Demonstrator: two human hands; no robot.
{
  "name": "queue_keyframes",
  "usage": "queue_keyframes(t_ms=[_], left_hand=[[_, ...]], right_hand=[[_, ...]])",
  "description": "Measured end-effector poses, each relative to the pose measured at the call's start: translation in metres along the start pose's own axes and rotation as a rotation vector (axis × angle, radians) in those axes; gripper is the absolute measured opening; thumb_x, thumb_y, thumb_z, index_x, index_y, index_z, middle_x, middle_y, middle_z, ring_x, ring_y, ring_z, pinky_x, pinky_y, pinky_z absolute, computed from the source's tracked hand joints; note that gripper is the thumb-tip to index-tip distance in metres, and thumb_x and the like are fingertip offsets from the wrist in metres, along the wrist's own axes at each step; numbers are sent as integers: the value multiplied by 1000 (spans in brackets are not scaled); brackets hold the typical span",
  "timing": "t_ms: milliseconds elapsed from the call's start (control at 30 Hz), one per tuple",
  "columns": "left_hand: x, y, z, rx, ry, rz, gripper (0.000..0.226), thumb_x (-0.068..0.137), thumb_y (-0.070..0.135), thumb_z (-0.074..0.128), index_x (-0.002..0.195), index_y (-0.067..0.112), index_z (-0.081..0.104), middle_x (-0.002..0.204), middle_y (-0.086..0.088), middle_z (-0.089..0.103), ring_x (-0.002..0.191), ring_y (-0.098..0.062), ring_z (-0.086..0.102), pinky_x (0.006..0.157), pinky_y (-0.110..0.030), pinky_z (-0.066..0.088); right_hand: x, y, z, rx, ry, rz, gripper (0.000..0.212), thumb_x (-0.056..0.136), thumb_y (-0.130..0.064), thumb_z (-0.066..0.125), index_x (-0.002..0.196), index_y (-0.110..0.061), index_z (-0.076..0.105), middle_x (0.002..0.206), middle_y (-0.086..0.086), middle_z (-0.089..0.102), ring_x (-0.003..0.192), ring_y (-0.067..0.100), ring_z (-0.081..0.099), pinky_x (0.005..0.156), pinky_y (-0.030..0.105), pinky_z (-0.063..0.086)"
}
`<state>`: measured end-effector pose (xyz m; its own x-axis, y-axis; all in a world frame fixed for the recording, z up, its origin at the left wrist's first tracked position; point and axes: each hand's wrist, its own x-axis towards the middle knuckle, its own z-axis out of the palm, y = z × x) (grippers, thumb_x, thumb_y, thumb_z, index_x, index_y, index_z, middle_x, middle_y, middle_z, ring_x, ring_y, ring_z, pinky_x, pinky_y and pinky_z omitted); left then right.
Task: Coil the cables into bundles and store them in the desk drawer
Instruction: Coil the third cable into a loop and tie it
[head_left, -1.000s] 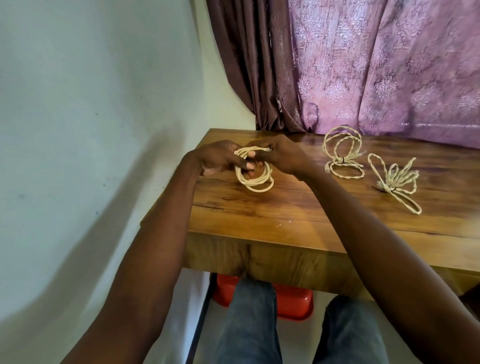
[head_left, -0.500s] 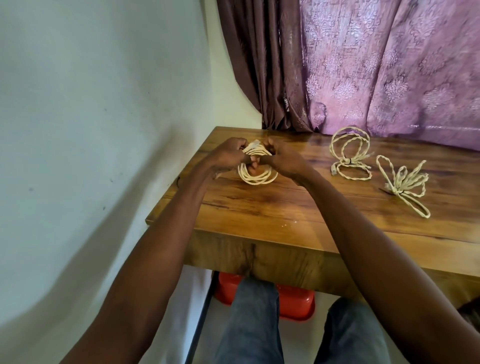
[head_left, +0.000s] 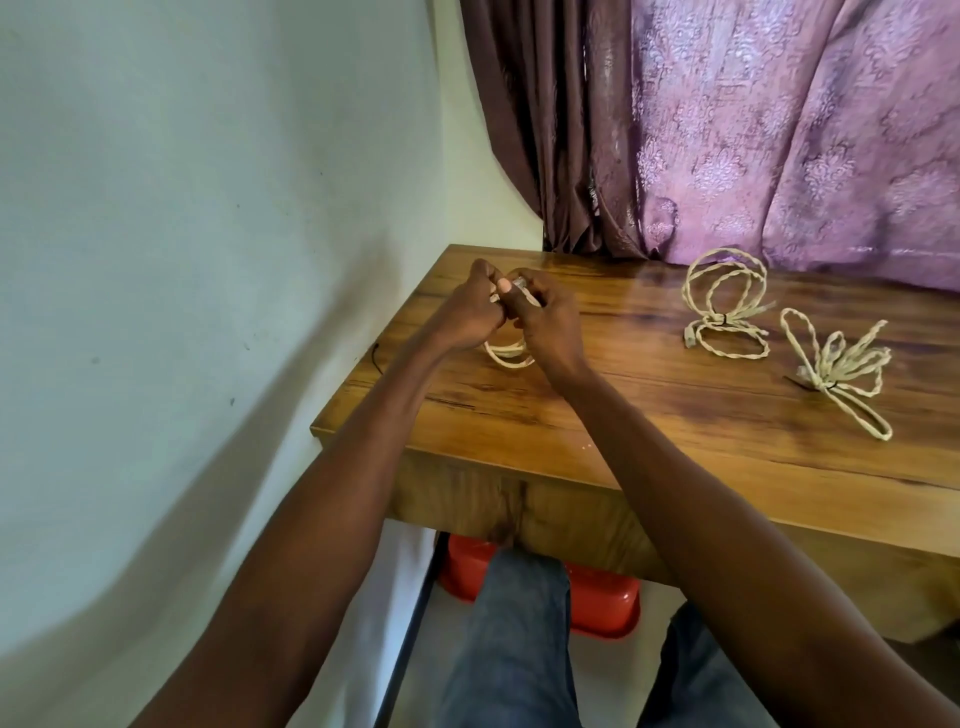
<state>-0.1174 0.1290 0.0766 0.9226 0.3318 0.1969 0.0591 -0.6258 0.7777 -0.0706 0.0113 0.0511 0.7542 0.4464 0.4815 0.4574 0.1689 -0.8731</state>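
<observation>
Both my hands hold one cream twisted cable coil (head_left: 509, 356) above the left part of the wooden desk (head_left: 649, 415). My left hand (head_left: 470, 312) grips the coil's top with curled fingers. My right hand (head_left: 545, 322) pinches the same spot from the right, and only the coil's lower loops show beneath the hands. Two more cream cable bundles lie on the desk to the right: a looped one tied with a black tie (head_left: 724, 312) and a flatter fanned one (head_left: 841, 371).
A pale wall runs close along the desk's left side. Purple and brown curtains (head_left: 727, 130) hang behind the desk. Under the desk sits a red plastic tub (head_left: 597, 603) beside my knees. A small black tie (head_left: 376, 356) lies at the desk's left edge.
My hands have closed tighter together over the coil's top, covering most of it; the loops now hang lower beneath them. The view has shifted slightly left.
</observation>
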Motion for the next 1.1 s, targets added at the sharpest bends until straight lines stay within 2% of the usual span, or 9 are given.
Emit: queue_keyframes(t_ms=[100, 200, 400, 633, 700, 800, 867, 1000, 1100], left_hand=[[-4, -12, -4, -291, 39, -79, 26, 94, 13, 62, 117, 7, 50, 75, -6, 64, 60, -11, 57, 55, -27, 46], [-12, -20, -6, -623, 32, -112, 16, 91, 9, 67, 104, 5, 59, 67, -6, 65, 56, -15, 58, 54, -26, 51], [-18, -33, -23, -962, -59, -220, 14, 93, 19, 65, 83, 11, 61, 58, 0, 50, 46, -9, 43, 52, -26, 43], [-29, -47, -59, -521, 338, -196, 18, 100, 16, 52, 85, 13, 63, 56, 4, 49, 40, -5, 40, 50, -25, 39], [-34, -54, -79, -410, 428, -178, 16, 99, 17, 50, 86, 16, 60, 63, 2, 50, 46, -7, 44, 50, -26, 40], [-43, -59, -97, -283, 506, -149, 11, 100, 20, 49, 96, 16, 58, 74, 3, 54, 60, -10, 50, 54, -26, 44], [-47, -64, -98, -252, 519, -139, 10, 100, 22, 48, 100, 16, 57, 80, -1, 58, 70, -15, 53, 60, -26, 46], [-50, -72, -91, -224, 534, -137, 9, 99, 23, 49, 98, 18, 56, 110, -24, 64, 100, -44, 60, 77, -35, 45], [-50, -68, -88, -235, 562, -129, 9, 99, 21, 49, 97, 17, 56, 108, -23, 65, 100, -42, 62, 76, -34, 45]], right_hand=[[2, 1, 10, 12, 137, 47, 14, 101, -19, 54, 93, -8, 53, 69, 0, 58, 55, 3, 56, 56, 27, 46], [2, -1, 23, 56, 126, 120, 12, 105, -18, 44, 103, -7, 42, 66, 10, 56, 47, 12, 55, 46, 28, 46], [7, 17, 47, -53, 174, 133, 14, 105, -24, 43, 109, -11, 43, 86, -2, 56, 78, 17, 57, 63, 33, 49], [20, 20, 79, 88, 69, 252, 27, 103, -37, 47, 100, -12, 56, 91, 8, 67, 78, 13, 63, 71, 31, 53], [24, 30, 85, 51, -8, 286, 19, 102, -27, 50, 101, -11, 61, 88, 3, 69, 76, 12, 65, 71, 31, 54], [21, 51, 101, -329, -356, 170, 23, 91, -1, 54, 102, -8, 73, 94, 5, 72, 83, 15, 63, 76, 26, 46], [16, 52, 113, -498, -509, 32, 22, 89, -3, 59, 103, -5, 75, 102, 11, 73, 88, 21, 64, 78, 24, 47], [16, 48, 124, -541, -596, -238, 16, 85, -1, 63, 98, 4, 71, 100, 21, 71, 87, 30, 63, 71, 8, 36], [22, 48, 122, -528, -637, -202, 20, 83, 5, 64, 101, 1, 70, 107, 17, 69, 90, 18, 57, 77, 6, 41]])
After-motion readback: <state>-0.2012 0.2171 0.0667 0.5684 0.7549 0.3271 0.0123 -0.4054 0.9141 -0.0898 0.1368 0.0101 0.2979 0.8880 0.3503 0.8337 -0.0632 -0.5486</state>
